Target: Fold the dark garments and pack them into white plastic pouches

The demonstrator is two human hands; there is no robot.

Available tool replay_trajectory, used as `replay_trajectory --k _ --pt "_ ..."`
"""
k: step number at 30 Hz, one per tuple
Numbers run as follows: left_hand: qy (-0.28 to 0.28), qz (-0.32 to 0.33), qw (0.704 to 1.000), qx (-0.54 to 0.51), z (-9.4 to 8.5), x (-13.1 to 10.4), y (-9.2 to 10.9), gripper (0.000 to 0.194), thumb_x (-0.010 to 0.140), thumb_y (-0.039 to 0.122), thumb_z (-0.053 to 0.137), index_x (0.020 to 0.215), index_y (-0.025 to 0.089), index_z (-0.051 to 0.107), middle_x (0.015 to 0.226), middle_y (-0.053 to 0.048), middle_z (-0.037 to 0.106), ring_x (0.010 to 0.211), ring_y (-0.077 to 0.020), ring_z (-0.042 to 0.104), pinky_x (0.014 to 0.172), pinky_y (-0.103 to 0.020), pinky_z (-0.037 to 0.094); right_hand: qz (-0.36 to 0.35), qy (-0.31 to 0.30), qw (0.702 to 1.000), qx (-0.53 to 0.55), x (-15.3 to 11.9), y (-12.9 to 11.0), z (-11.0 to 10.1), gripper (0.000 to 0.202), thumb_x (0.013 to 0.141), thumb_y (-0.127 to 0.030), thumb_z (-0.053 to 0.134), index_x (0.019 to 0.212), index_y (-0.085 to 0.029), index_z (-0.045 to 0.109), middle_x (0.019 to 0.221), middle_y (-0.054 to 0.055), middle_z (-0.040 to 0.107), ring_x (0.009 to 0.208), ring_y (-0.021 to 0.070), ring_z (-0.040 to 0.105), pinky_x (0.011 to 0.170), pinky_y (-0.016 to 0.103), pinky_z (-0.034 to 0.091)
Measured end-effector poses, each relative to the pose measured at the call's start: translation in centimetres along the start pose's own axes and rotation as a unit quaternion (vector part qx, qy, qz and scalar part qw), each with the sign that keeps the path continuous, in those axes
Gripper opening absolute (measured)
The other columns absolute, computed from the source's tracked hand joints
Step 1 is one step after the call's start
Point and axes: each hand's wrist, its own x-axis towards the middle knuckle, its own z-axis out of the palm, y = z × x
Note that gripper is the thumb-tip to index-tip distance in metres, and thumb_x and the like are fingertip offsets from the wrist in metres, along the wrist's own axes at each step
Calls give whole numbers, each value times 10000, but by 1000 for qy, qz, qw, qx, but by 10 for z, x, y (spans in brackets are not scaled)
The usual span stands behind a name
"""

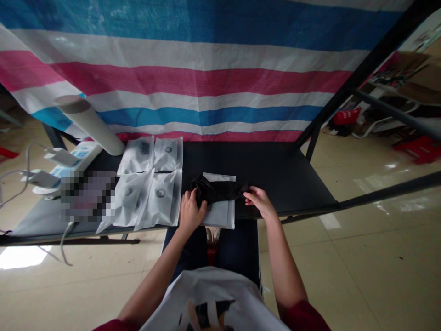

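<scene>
Two bare forearms, uncovered from wrist to above the elbow. Dark red short sleeves at the upper arms, cut off by the lower edge of the view. Left hand (190, 213) and right hand (260, 201) without gloves, rings or watch; fingers bare. White top over the chest, printed with a dark graphic touched with orange. Dark navy trousers over the thighs. Light-coloured shoes glimpsed between the knees.

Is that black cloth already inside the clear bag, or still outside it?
Outside. The black fabric piece lies bunched on top of the flat clear plastic bag, with the left hand and right hand gripping its ends.
</scene>
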Motion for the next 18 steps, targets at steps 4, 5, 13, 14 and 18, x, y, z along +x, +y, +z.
replay_trajectory --k 4,5,13,14,18 --pt "21 12 998 -65 -3 -2 -4 481 834 257 518 1302 163 459 1098 -133 549 1013 -296 592 872 -452 509 -17 -44 998 -30 -3 -2 -1 303 579 -374 817 701 -164 636 665 -5 638 607 136 617 513 232 496" --pt "32 8 996 -83 -4 -3 -4 474 844 245 505 1306 168 436 1113 -132 537 1021 -287 587 870 -445 510 -27 -50 998 -31 -3 -1 -2 296 586 -376 815 681 -167 627 635 -11 628 595 135 612 521 234 486" --pt "84 29 993 -76 -4 -5 1 267 883 202 474 1144 149 493 1181 -168 439 1137 -298 489 981 -468 443 -28 -110 990 -80 -11 2 -7 411 612 -211 762 1016 -183 691 675 -29 646 539 104 552 477 204 418" --pt "87 35 994 -61 -4 -6 2 256 884 208 482 1132 149 507 1189 -172 437 1150 -307 475 990 -480 431 -10 -106 990 -90 -11 1 -5 516 608 -185 751 1118 -184 670 681 -31 650 520 101 547 459 202 413" --pt "97 56 994 -2 -7 -10 7 275 879 262 532 1130 152 544 1236 -187 444 1179 -340 438 1004 -528 393 19 -44 992 -118 -5 4 2 613 664 -205 709 1265 -143 606 631 -31 642 416 89 509 398 211 416"
